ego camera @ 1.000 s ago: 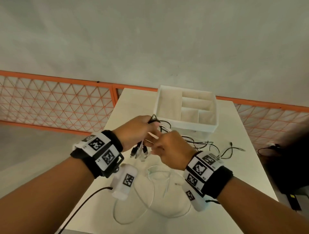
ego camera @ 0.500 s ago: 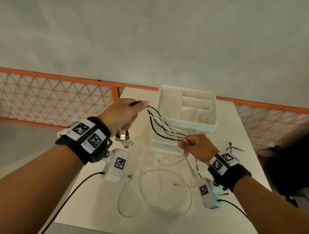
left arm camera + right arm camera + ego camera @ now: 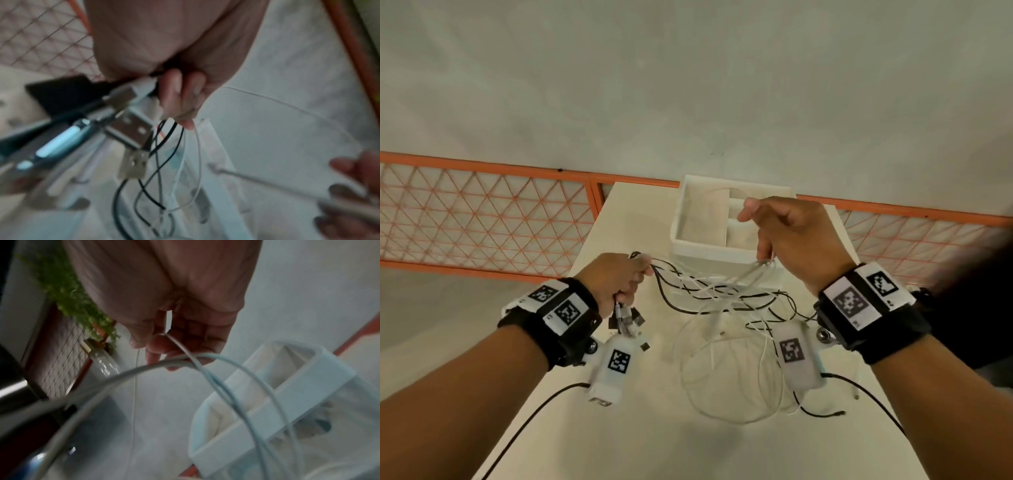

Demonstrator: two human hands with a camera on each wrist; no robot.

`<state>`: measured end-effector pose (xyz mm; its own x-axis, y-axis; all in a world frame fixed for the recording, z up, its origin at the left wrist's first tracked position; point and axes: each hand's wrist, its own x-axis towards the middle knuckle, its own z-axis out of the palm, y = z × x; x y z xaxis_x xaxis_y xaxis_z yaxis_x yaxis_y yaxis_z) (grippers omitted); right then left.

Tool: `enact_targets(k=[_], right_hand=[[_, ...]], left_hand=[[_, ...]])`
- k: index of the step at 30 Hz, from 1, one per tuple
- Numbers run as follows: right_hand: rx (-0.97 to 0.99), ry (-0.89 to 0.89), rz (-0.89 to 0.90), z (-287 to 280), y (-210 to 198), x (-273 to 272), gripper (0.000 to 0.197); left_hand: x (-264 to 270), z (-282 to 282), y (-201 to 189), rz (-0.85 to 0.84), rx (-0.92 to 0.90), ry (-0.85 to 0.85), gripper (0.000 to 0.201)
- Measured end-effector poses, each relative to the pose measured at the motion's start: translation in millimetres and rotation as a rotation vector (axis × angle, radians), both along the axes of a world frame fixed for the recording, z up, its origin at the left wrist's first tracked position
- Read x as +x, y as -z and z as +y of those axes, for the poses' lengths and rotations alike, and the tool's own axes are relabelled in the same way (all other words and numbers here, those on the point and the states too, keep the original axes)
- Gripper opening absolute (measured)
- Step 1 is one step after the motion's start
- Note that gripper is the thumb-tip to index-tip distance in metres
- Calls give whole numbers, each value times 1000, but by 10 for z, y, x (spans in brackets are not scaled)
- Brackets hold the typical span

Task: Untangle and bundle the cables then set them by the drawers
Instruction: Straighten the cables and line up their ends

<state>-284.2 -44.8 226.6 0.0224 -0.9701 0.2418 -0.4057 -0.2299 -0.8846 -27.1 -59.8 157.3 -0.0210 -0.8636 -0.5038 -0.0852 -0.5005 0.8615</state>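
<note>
My left hand (image 3: 621,281) grips the gathered ends of several black and white cables (image 3: 715,291); their USB plugs (image 3: 627,320) dangle below the fist. In the left wrist view the plugs (image 3: 131,128) stick out past the curled fingers (image 3: 180,97). My right hand (image 3: 768,245) is raised over the white drawer unit (image 3: 709,246) and holds white cable strands (image 3: 762,265) hooked across its curled fingers (image 3: 162,352). The strands (image 3: 205,369) are stretched between the two hands. Loose white loops (image 3: 722,383) lie on the table (image 3: 640,428).
The drawer unit (image 3: 287,386) stands at the table's far end, its top compartments showing. A thin black cable (image 3: 822,413) lies at the right of the table. Orange mesh fencing (image 3: 482,219) runs behind. Something dark (image 3: 983,301) sits off the right edge.
My right hand has risen and moved back over the drawer unit, pulling white strands with it. My left hand has dropped lower, still gripping the plug ends.
</note>
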Motion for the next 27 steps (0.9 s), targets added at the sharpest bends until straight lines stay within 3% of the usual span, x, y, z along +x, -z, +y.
enact_targets(k=[2, 5, 11, 13, 15, 18, 21, 24, 27], right_hand=[[6, -22, 42, -7, 37, 43, 26], [25, -151, 78, -11, 91, 212, 30], [104, -159, -260, -40, -47, 273, 35], [94, -164, -247, -38, -50, 231, 37], [39, -120, -199, -30, -24, 209, 35], [-42, 28, -246, -65, -59, 88, 31], [-92, 131, -158, -110, -105, -122, 26], [-72, 164, -53, -117, 26, -295, 19], [57, 174, 163, -135, 338, -481, 21]], left_hand=[[-92, -25, -155, 151, -5, 30, 20], [-308, -12, -418, 211, -114, 189, 24], [-491, 70, -470, 266, -212, 430, 11], [-492, 100, -402, 142, -227, 524, 23], [-488, 92, -318, -90, -305, 585, 22], [-371, 40, -125, -469, -400, 595, 7], [-166, 5, 61, -794, -340, 546, 20], [1, -39, 117, -869, -274, 423, 23], [79, -92, 38, -727, -253, 249, 25]])
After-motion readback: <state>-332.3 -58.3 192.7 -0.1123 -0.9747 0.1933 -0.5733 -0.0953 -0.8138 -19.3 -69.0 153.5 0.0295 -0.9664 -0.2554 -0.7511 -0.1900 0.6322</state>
